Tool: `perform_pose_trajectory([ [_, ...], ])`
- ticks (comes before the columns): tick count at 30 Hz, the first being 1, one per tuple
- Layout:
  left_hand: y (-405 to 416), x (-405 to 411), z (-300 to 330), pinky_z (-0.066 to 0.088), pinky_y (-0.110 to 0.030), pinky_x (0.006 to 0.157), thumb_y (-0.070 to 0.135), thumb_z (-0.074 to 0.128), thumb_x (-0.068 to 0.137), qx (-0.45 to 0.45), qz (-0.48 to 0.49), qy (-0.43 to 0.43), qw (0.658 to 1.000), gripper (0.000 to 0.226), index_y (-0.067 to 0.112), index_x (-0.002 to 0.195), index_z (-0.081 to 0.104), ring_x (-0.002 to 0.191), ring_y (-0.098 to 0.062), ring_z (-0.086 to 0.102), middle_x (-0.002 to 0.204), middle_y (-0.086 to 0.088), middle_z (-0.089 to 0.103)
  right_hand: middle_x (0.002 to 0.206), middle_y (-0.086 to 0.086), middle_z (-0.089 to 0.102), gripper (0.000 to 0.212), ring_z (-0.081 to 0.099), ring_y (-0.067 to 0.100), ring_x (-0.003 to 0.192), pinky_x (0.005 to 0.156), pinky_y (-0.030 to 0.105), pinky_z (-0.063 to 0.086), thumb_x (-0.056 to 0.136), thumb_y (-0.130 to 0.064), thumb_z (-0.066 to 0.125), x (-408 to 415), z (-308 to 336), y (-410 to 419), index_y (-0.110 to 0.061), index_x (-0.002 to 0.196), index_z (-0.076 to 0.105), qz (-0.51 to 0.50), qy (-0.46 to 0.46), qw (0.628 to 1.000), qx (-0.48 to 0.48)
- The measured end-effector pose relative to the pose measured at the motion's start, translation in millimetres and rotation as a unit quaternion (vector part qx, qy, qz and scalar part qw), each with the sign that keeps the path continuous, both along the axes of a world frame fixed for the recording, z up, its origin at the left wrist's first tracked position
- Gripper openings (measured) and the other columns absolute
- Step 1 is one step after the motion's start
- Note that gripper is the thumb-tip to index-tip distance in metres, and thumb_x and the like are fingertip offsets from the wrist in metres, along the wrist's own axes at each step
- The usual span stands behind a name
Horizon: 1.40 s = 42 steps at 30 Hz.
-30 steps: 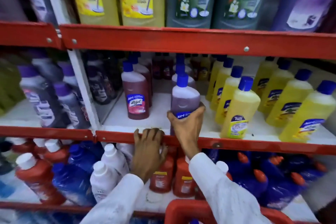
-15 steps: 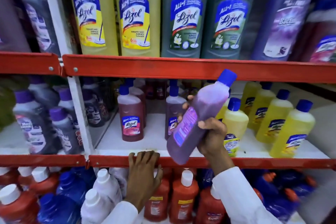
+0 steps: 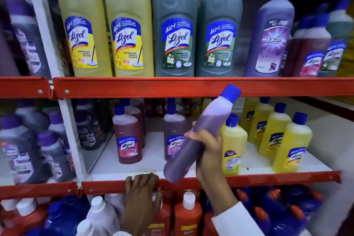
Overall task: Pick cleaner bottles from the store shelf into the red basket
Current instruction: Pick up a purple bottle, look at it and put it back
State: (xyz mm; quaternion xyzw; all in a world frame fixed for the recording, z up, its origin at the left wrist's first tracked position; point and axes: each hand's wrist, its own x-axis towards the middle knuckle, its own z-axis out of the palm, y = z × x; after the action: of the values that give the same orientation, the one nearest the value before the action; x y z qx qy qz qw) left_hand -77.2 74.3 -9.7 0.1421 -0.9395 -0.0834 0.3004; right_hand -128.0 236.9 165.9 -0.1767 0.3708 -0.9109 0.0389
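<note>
My right hand (image 3: 207, 149) grips a purple cleaner bottle (image 3: 201, 132) with a blue cap, held tilted in front of the middle shelf, cap pointing up and right. My left hand (image 3: 142, 191) rests on the red front lip of the middle shelf (image 3: 268, 179), fingers curled over its edge. On that shelf stand a dark red Lizol bottle (image 3: 129, 138), a purple Lizol bottle (image 3: 173, 132) and several yellow bottles (image 3: 277, 134). The red basket is out of view.
The top shelf holds large yellow (image 3: 84, 28) and green Lizol bottles (image 3: 174, 30) and a purple Bactin bottle (image 3: 272, 34). Below are red bottles with white caps (image 3: 188, 214), white bottles (image 3: 101, 214) and blue bottles (image 3: 287, 216). A white upright post (image 3: 63, 120) divides the left bay.
My right hand lifted the purple bottle off the middle shelf and tilted it out in front. The view rose, dropping the basket rim out of sight. My left hand stayed on the shelf lip.
</note>
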Motion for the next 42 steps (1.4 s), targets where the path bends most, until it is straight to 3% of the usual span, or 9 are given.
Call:
perform_pose_trajectory([
  [2, -0.7, -1.6, -2.6, 0.034, -0.049, 0.095, 0.044, 0.054, 0.071, -0.004, 0.002, 0.006, 1.000, 0.036, 0.028, 0.102, 0.062, 0.094, -0.024, 0.061, 0.101, 0.005, 0.070, 0.102, 0.007, 0.071, 0.085, 0.068, 0.031, 0.085, 0.073, 0.042, 0.059, 0.040, -0.028, 0.088, 5.1, -0.7, -7.5, -0.011, 0.117, 0.056, -0.212, 0.003, 0.969, 0.126],
  [5, -2.0, -2.4, -5.3, 0.033, -0.049, 0.096, 0.045, 0.053, 0.070, -0.007, 0.003, 0.007, 1.000, 0.039, 0.029, 0.104, 0.061, 0.095, -0.023, 0.059, 0.101, 0.007, 0.070, 0.121, 0.007, 0.064, 0.091, 0.063, 0.028, 0.106, 0.082, 0.018, 0.054, 0.051, -0.033, 0.093, 4.5, -12.7, -10.9, -0.019, 0.127, 0.045, -0.329, 0.074, 0.917, 0.214],
  [8, -1.1, -2.7, -3.6, 0.036, -0.050, 0.097, 0.045, 0.053, 0.071, 0.003, 0.003, 0.000, 1.000, 0.036, 0.031, 0.103, 0.059, 0.096, -0.022, 0.057, 0.102, 0.009, 0.068, 0.115, 0.002, 0.062, 0.086, 0.063, 0.022, 0.100, 0.069, -0.001, 0.043, 0.051, -0.040, 0.094, -7.3, -24.1, -15.9, -0.030, 0.119, 0.042, -0.337, 0.115, 0.906, 0.230],
  [12, 2.7, -0.5, -0.3, 0.036, -0.050, 0.099, 0.042, 0.057, 0.071, 0.013, 0.009, -0.014, 1.000, 0.034, 0.033, 0.104, 0.057, 0.098, -0.022, 0.056, 0.105, 0.009, 0.067, 0.117, 0.000, 0.061, 0.091, 0.062, 0.020, 0.102, 0.074, 0.006, 0.048, 0.054, -0.032, 0.099, -24.1, -35.8, -26.5, -0.019, 0.126, 0.045, -0.291, 0.141, 0.903, 0.285],
  [17, 4.0, 1.6, 2.5, 0.036, -0.050, 0.100, 0.040, 0.058, 0.075, 0.021, 0.012, -0.031, 0.999, 0.029, 0.034, 0.103, 0.056, 0.101, -0.021, 0.056, 0.109, 0.010, 0.066, 0.116, -0.001, 0.058, 0.092, 0.060, 0.018, 0.098, 0.068, -0.003, 0.042, 0.054, -0.030, 0.098, -36.0, -57.8, -45.3, -0.020, 0.125, 0.042, -0.257, 0.167, 0.893, 0.330],
  [20, 4.8, 2.0, 4.7, 0.033, -0.050, 0.104, 0.040, 0.056, 0.077, 0.028, 0.011, -0.037, 0.999, 0.028, 0.034, 0.104, 0.056, 0.106, -0.021, 0.055, 0.112, 0.010, 0.065, 0.117, 0.000, 0.056, 0.092, 0.057, 0.019, 0.102, 0.069, 0.000, 0.043, 0.054, -0.032, 0.098, -40.4, -70.8, -56.0, -0.018, 0.125, 0.042, -0.248, 0.160, 0.885, 0.359],
  [24, 5.7, 2.9, 6.8, 0.033, -0.052, 0.106, 0.041, 0.054, 0.077, 0.035, 0.007, -0.036, 0.999, 0.027, 0.035, 0.103, 0.055, 0.106, -0.020, 0.053, 0.110, 0.011, 0.064, 0.122, 0.001, 0.055, 0.096, 0.055, 0.020, 0.108, 0.083, 0.020, 0.047, 0.055, -0.031, 0.098, -45.1, -84.5, -63.8, -0.013, 0.131, 0.042, -0.243, 0.149, 0.878, 0.385],
  [35, 5.8, 0.0, 4.0, 0.033, -0.055, 0.106, 0.039, 0.057, 0.077, 0.034, 0.010, -0.026, 0.999, 0.027, 0.034, 0.103, 0.054, 0.102, -0.020, 0.051, 0.108, 0.011, 0.064, 0.133, 0.007, 0.056, 0.099, 0.054, 0.020, 0.112, 0.086, 0.024, 0.052, 0.059, -0.031, 0.097, -51.0, -96.4, -61.0, -0.014, 0.137, 0.038, -0.245, 0.122, 0.878, 0.393],
  [42, 13.9, 7.3, 13.5, 0.029, -0.058, 0.113, 0.040, 0.058, 0.076, 0.001, 0.016, -0.035, 0.999, 0.046, 0.027, 0.119, 0.050, 0.118, -0.026, 0.051, 0.124, 0.002, 0.061, 0.141, 0.009, 0.050, 0.107, 0.052, 0.021, 0.124, 0.099, 0.035, 0.053, 0.060, -0.044, 0.095, -47.3, -94.5, -34.7, -0.014, 0.143, 0.036, -0.220, 0.147, 0.871, 0.413],
])
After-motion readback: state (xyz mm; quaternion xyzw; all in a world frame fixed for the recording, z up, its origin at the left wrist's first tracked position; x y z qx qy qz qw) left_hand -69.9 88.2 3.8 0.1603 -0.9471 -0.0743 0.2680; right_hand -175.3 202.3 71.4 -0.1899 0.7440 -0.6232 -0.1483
